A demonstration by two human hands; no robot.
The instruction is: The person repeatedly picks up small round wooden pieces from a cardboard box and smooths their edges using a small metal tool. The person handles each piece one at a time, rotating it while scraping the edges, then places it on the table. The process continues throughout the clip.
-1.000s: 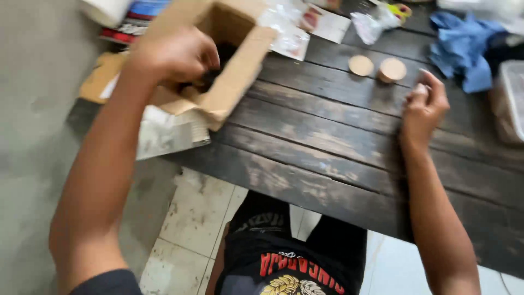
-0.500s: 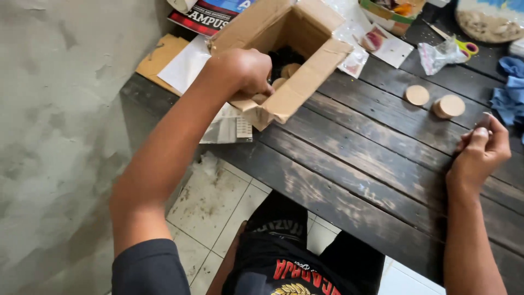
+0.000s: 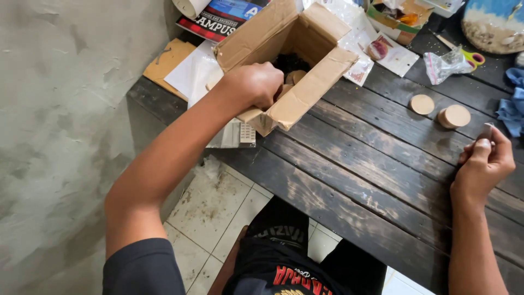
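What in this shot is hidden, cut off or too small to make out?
Head view only:
- Left hand fingers: curled into the cardboard box, so whether they hold anything is hidden.
- Box contents: mostly blocked by hand and flaps.
- Small grey piece pinched by right hand: too small to identify.
- Jar: cut by the top edge.

left hand's fingers [image 3: 270, 101] hidden inside cardboard box [image 3: 305, 95]; jar [image 3: 494, 24] cut off by edge

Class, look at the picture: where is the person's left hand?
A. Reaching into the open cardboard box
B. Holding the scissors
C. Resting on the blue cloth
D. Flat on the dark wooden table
A: the left hand is curled over the edge of the open cardboard box, its fingers dipping inside.
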